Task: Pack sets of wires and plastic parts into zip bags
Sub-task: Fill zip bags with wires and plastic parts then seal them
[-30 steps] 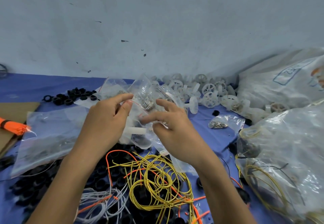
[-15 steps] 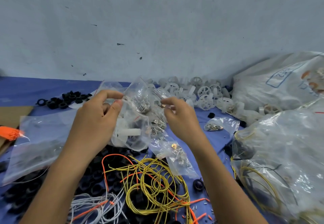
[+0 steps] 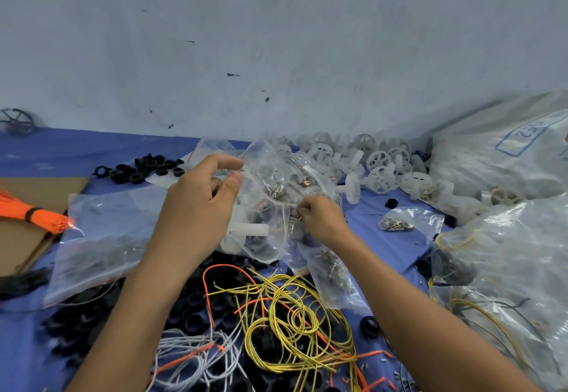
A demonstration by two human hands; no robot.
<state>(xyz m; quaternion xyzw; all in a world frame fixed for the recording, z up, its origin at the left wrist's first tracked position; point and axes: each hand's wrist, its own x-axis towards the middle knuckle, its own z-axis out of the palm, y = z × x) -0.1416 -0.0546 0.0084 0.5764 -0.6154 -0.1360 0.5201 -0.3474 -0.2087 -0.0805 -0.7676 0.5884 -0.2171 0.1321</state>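
My left hand (image 3: pixel 199 207) pinches the top edge of a clear zip bag (image 3: pixel 264 195) held above the blue table. Inside the bag I see a white plastic part (image 3: pixel 250 229) and small metal pieces. My right hand (image 3: pixel 321 219) is curled at the bag's right side with its fingertips pinched on the plastic film. A second clear bag with metal bits (image 3: pixel 327 275) hangs under my right wrist. Loose yellow wires (image 3: pixel 292 324), orange wires (image 3: pixel 215 272) and white wires (image 3: pixel 196 358) lie below my hands over black plastic rings (image 3: pixel 199 321).
White plastic wheels (image 3: pixel 378 167) are heaped at the back by the wall. Large clear sacks (image 3: pixel 507 268) fill the right side. A flat clear bag (image 3: pixel 104 238), an orange wire bundle (image 3: pixel 30 210) on cardboard and black rings (image 3: pixel 138 170) lie left. A small bag of metal parts (image 3: pixel 405 222) rests right.
My right hand dropped from the bag's upper edge to its right side and closed its fingers. My left hand kept its pinch. The camera view shifted slightly.
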